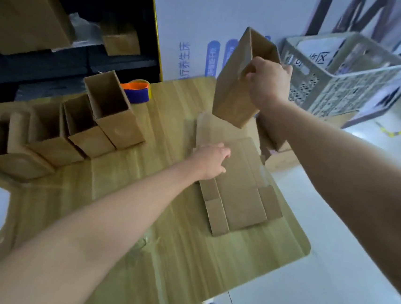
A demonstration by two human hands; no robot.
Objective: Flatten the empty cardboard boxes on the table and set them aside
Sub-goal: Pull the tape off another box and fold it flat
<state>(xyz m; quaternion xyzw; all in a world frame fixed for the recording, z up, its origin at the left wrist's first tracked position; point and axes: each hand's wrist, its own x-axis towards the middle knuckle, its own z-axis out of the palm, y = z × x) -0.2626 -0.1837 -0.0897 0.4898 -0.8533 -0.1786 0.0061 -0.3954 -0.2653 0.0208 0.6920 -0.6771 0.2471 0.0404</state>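
Your right hand (268, 81) has one open box (241, 82) lifted clear of the worktop (173, 247), fingers curled over its upper rim and pinching the wall, the box tilted and hanging above the far right corner. Your left hand (212, 161) lies palm down, fingers loosely together, pressing on the flattened box (240, 190) that rests on the right side of the worktop, with another flat sheet (211, 128) showing under it toward the far edge. So the stack of finished pieces sits directly beneath the box you are holding, and your left hand is just below and to the left of it.

You seem to be between boxes: one is down and held flat, the next is picked up but still fully squared. The next move likely calls for bringing the held box down toward your left hand, freeing that hand from the stack, and pushing opposite corners so the walls collapse. Whether its bottom flaps are already open cannot be told from here; check them before you press.

A row of upright boxes (91, 126) still waits on the left of the worktop, well apart from both hands, with a roll of coloured tape (138, 92) behind them. By that count you are early in the job.
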